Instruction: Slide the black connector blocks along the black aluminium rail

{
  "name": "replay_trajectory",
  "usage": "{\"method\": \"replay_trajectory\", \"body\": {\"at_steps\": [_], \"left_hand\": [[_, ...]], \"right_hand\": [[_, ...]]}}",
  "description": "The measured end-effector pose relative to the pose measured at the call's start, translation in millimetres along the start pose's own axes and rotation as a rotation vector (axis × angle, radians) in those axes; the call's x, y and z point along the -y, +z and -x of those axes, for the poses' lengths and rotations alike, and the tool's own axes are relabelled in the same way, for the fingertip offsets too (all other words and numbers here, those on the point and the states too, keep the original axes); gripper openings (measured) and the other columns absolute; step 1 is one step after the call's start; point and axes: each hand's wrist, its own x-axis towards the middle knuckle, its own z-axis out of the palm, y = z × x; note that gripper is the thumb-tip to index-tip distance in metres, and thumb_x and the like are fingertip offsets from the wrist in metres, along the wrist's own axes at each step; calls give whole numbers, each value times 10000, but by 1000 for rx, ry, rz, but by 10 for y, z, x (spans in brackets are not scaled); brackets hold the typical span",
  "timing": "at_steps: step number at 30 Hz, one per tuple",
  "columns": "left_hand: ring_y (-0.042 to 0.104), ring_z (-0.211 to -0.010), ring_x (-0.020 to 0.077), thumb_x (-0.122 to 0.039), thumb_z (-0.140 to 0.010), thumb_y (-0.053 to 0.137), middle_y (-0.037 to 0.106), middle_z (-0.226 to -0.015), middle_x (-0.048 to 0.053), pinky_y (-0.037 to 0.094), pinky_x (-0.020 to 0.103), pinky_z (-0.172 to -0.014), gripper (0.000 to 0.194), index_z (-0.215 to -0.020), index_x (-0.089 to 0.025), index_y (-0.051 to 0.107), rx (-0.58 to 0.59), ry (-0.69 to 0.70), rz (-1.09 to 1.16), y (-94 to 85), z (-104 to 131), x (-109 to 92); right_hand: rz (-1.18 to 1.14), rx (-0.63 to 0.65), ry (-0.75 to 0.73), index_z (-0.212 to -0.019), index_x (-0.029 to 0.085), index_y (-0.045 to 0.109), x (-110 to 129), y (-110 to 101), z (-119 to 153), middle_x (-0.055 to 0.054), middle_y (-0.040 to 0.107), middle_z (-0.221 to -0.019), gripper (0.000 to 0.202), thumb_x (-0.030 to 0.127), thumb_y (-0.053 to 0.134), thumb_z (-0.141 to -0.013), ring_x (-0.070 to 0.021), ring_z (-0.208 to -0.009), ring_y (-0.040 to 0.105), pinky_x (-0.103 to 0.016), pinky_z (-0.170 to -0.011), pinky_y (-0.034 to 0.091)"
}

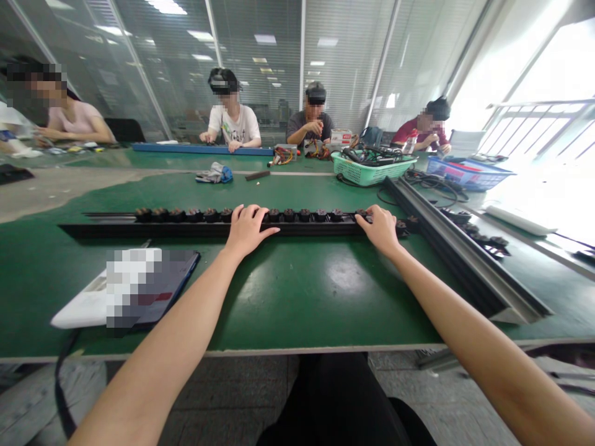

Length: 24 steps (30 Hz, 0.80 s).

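Observation:
A long black rail (186, 231) lies across the green table, with a row of round black parts (304, 215) along it. My left hand (248, 229) rests over the rail near its middle, its fingers curled onto the round parts and its thumb along the front side. Further right, my right hand (379, 226) grips the row near the rail's right end, thumb and fingers around one of the parts. What lies under both palms is hidden.
A second metal rail (469, 260) slants along the right. A white device and tablet (179, 285) lie front left. Behind are a grey-blue glove (216, 174), a green basket (372, 169) of cables, and a blue basket (469, 173). Several people sit across the table (297, 310).

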Motion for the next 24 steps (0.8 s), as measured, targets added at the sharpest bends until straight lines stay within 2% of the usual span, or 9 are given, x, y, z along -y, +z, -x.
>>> {"method": "replay_trajectory", "body": {"at_steps": [9,17,24], "left_hand": [[518,-1315,330,-608,-961,577,608,-1329,140,234,506,-1236,544,-1350,-229,596,3,-8,5,-3,-2,-10],[516,-1320,338,-592,-952,593,600,-1334,173,217,498,-1247,570,-1337,-171,604,9,-9,14,2,-1,-5],[520,-1314,329,-608,-963,572,606,-1328,142,235,506,-1239,542,-1345,-225,594,5,-9,6,-15,0,-13]], "right_hand": [[10,-18,-7,-1018,194,624,-14,20,-4,-154,706,-1007,313,477,510,-945,-330,-1015,584,-443,-913,382],[24,-14,6,-1015,185,629,-7,7,-13,-155,710,-998,302,459,533,-930,-326,-1003,589,-434,-903,383],[27,18,16,-1042,179,628,5,-11,-20,-162,706,-1034,296,442,545,-934,-331,-1041,593,-432,-924,377]]}}
